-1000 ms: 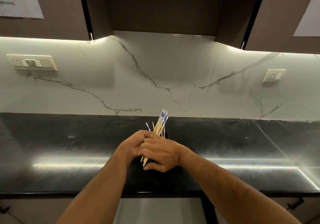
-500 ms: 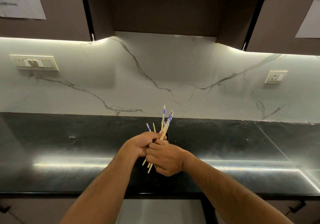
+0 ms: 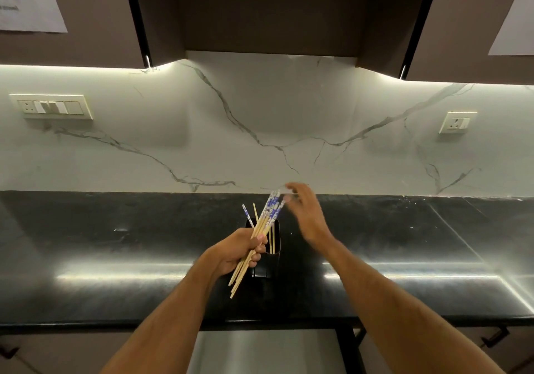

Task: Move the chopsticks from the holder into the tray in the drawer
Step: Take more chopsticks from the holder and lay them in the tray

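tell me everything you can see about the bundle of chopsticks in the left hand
The bundle of pale wooden chopsticks with blue-and-white patterned tops is clamped in the fist of the left hand. They slant, plain narrow tips fanning out below the fist toward the near left, decorated ends pointing up and right. They hang in front of the black holder on the glossy black countertop, where a few sticks remain. The open right hand is blurred by their tops; contact is unclear.

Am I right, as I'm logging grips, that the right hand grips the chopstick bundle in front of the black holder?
Not quite: the head view shows the left hand gripping the chopstick bundle in front of the black holder; the right hand is open.
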The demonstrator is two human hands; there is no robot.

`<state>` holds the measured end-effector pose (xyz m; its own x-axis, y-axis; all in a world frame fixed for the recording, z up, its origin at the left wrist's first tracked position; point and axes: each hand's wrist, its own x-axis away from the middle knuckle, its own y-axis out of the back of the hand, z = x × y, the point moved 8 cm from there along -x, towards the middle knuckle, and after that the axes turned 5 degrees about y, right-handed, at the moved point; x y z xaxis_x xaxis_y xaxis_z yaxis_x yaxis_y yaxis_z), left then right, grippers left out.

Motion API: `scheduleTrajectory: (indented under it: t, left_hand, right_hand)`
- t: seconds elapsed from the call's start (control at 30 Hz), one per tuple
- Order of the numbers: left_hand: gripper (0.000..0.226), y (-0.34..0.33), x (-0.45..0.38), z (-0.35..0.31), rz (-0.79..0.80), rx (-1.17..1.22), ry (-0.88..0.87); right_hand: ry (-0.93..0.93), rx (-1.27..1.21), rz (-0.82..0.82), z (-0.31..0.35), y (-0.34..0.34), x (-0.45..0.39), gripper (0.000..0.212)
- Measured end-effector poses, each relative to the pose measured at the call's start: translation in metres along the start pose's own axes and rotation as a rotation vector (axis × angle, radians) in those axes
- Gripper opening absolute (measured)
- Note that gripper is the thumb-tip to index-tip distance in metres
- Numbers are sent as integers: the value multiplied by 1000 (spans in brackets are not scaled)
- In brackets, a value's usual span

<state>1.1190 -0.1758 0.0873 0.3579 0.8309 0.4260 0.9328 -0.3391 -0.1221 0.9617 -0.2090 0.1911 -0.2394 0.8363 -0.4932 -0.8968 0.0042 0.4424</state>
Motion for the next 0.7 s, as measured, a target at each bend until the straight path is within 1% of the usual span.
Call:
scheduleTrajectory:
  t: [0.03,0.07,0.13,0.2,0.3,0.37,0.5,0.6,0.63,0.7]
  left_hand:
    - [20,-5,1,2,48,-41,1]
    - [21,-10,3,4,95,-82,7]
    - [21,-21,9,6,179,-168,18]
    - [19,-31,14,7,245,-224,31]
    - [14,-36,19,10,286,-297,62]
    - [14,-33,20,13,284,-324,75]
    - [15,-30,19,13,293,-298,60]
    - [15,-34,18,12,317,-335,87]
    - [15,-35,17,12,321,-342,92]
    - [14,-37,17,11,324,-330,83]
  right_hand:
    - [-170,-194,-46,-11,6,-5,59]
    - [-274,-330,-64,-19,11,-8,70]
    - [-359,-420,-25,-26,15,-10,85]
    - [-369,-387,96,-27,7,-6,87]
    - [-377,-298,308,-26,-20,6,90]
    - [-402,-278,373,-30,-27,9,92]
    - [-431,-249,408,-35,-23,14,92]
    - [-445,-241,457,-36,-31,18,94]
    - [-444,-248,441,-36,-32,18,93]
    - [-433,-288,331,-38,-26,16,90]
